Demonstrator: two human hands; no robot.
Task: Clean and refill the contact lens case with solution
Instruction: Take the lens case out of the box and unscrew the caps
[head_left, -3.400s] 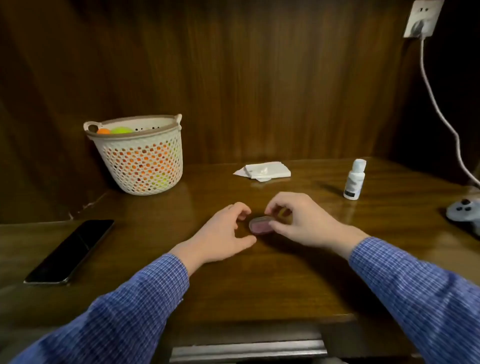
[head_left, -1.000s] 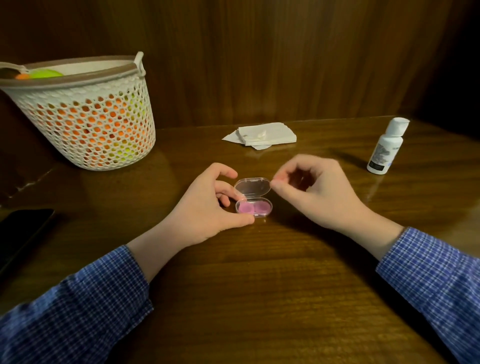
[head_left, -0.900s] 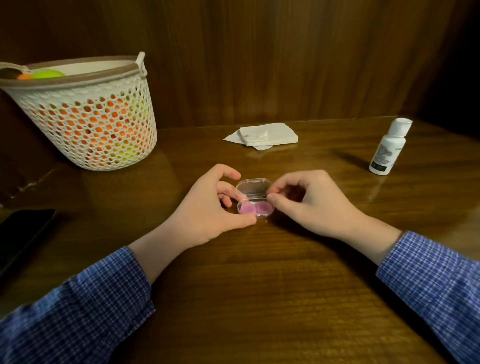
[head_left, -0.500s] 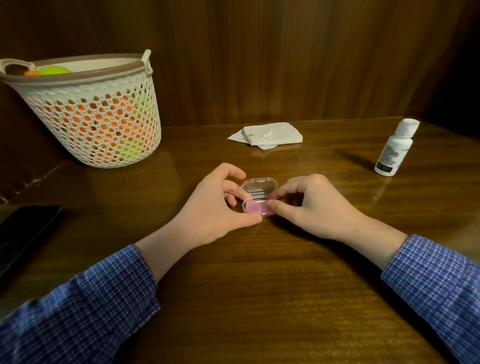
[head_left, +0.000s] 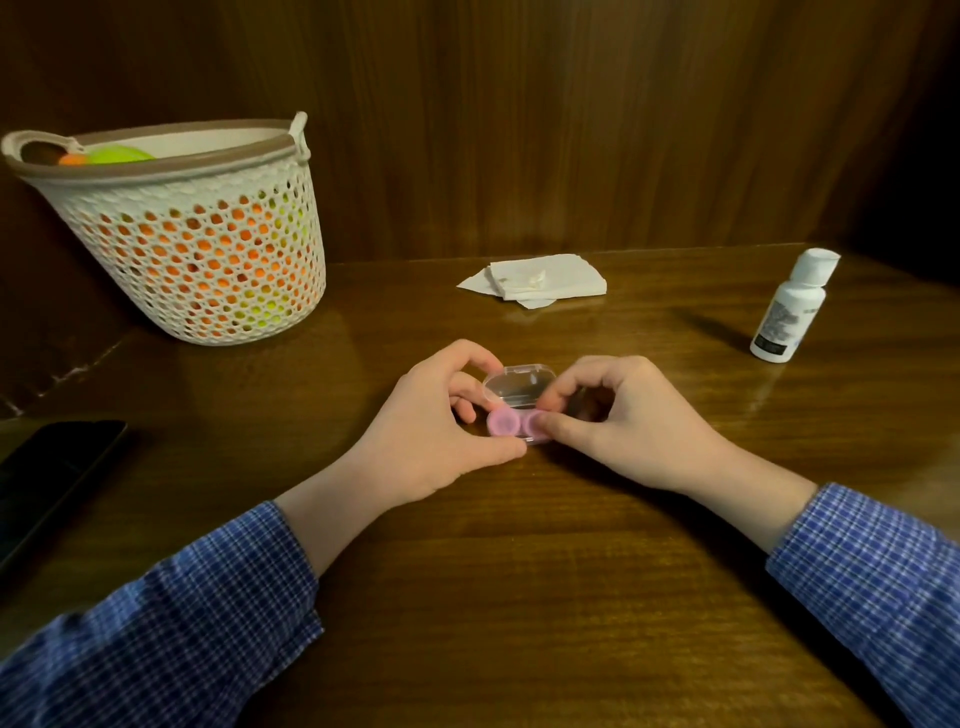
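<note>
A small clear contact lens case (head_left: 519, 387) sits on the wooden table with its lid flipped up and two pink round caps (head_left: 503, 422) inside. My left hand (head_left: 431, 431) grips the case's left end between thumb and fingers. My right hand (head_left: 618, 415) pinches the right pink cap with thumb and forefinger, hiding most of that cap. A white solution bottle (head_left: 789, 306) stands upright, capped, at the right. Folded white tissue (head_left: 540, 278) lies behind the case.
A white perforated basket (head_left: 208, 280) holding orange and green items stands at the back left. A dark phone (head_left: 47, 478) lies flat at the left edge. A wooden wall panel backs the table.
The case lid has been opened since the oldest frame. In the last second my right hand has moved from beside the lid down onto the right pink cap. My left hand has kept its hold.
</note>
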